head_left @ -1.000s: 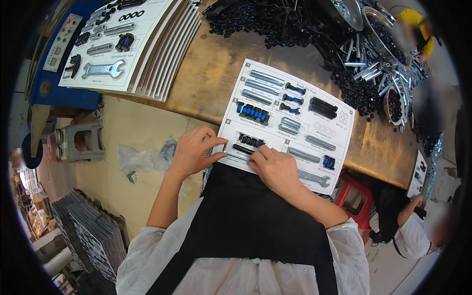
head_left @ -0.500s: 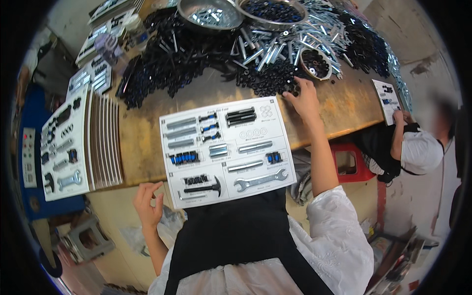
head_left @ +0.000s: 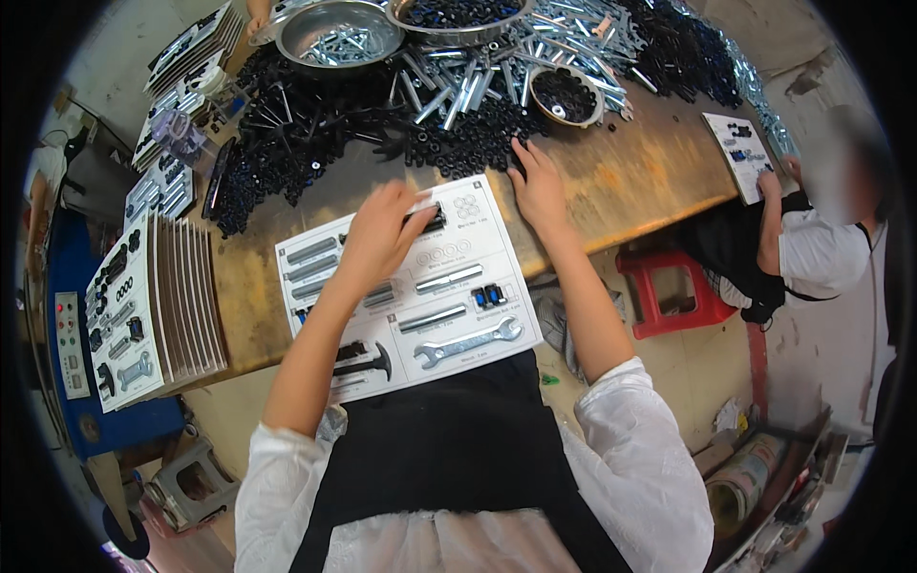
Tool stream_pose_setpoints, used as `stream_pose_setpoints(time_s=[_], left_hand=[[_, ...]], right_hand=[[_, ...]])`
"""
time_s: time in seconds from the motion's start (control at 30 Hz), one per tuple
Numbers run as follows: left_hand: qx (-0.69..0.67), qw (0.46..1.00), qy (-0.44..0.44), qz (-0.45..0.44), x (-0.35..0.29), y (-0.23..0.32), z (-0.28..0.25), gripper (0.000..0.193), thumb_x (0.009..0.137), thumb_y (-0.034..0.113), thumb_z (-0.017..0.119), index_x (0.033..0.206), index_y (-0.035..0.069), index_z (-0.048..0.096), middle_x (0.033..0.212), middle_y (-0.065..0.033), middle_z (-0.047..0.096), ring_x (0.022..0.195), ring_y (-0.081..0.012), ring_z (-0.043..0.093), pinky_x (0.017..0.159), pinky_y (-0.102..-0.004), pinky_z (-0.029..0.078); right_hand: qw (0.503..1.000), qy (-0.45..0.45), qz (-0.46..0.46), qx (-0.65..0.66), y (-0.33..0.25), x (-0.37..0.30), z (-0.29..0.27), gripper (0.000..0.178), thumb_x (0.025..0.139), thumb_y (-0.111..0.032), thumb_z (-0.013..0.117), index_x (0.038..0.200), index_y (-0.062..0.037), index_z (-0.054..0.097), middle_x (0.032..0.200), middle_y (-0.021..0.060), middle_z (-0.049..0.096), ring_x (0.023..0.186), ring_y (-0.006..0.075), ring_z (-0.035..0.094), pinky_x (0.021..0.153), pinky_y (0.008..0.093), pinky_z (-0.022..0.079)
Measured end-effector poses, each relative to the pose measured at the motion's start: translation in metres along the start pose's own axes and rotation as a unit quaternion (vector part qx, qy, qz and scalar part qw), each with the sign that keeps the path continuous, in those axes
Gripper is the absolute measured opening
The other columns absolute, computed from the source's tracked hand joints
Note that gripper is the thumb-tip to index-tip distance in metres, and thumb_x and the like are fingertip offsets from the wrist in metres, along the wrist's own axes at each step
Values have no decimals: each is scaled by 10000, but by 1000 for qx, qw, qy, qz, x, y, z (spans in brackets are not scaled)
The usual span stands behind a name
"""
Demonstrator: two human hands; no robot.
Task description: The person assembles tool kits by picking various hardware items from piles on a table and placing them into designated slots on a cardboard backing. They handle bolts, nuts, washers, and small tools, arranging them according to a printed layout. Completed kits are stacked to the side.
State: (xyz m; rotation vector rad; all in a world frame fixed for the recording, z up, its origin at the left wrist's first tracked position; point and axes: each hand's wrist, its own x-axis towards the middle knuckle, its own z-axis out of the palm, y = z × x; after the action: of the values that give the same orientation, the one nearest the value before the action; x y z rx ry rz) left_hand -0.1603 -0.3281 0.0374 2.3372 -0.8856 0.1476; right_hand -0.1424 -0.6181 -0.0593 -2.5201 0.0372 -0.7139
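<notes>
A white printed card (head_left: 497, 248) leans from the table edge toward my black apron. It bears silver rods, black bolts, a black T-shaped piece and a silver open-ended wrench (head_left: 468, 342); ring outlines show at its upper right. Over the card's upper middle is my left hand (head_left: 380, 234), slightly blurred, thumb apart from the bent fingers, beside the black bolts (head_left: 435, 218). My right hand (head_left: 541, 191) rests past the card's upper right corner, at the edge of a heap of black nuts (head_left: 468, 143). Its thumb and index finger are spread; nothing shows between them.
Metal bowls (head_left: 339, 38) of hardware stand behind heaps of black bolts and silver rods (head_left: 468, 91). A small bowl of black rings (head_left: 564, 95) sits nearer. Stacked filled cards (head_left: 181, 296) stand left. At right, a co-worker (head_left: 821, 248) handles another card, near a red stool (head_left: 669, 296).
My left hand has risen from below the table edge onto the card's upper middle. My right hand has drawn back slightly from the nuts. The whole view has shifted a little.
</notes>
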Motion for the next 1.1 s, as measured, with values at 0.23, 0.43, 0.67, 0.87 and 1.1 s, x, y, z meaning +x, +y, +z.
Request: stream_pose_setpoints(time_s=[0.23,0.43,0.67,0.87,1.1], left_hand=[[59,989,-19,-134,95,-21,88,223,826,254,762,969,98,691,1028,-120,603,1026,-324,618,883,-440,508],[168,985,-13,-32,88,-30,91,196,805,132,747,987,102,681,990,-123,615,960,-333,639,819,-431,526],[208,977,-46,14,97,-27,81,211,801,78,691,1008,77,646,950,-108,641,906,-316,635,831,-441,499],[-155,982,-72,-77,109,24,107,292,793,50,707,1084,53,729,913,-69,719,801,-129,671,748,-269,543],[-75,995,-60,-36,99,27,145,205,860,54,683,1057,35,733,938,-121,651,762,-236,672,715,-329,543]], right_hand=[[998,-31,4,50,8,-27,-24,483,903,-64,626,1383,-108,578,1376,161,595,1262,374,543,1076,429,438],[968,-91,112,207,1,-34,-59,581,864,-96,710,1416,-106,530,1344,175,602,1250,360,552,1054,426,447],[992,-35,98,68,-3,-20,-49,479,802,-134,793,1239,-92,603,1138,131,611,1134,321,575,1000,390,461],[952,-40,215,216,14,-11,-41,304,769,-79,803,1049,-61,684,916,100,716,852,263,690,773,359,551],[972,9,199,121,21,-18,-52,128,825,-203,758,900,-100,749,839,123,731,771,286,708,691,392,549]])
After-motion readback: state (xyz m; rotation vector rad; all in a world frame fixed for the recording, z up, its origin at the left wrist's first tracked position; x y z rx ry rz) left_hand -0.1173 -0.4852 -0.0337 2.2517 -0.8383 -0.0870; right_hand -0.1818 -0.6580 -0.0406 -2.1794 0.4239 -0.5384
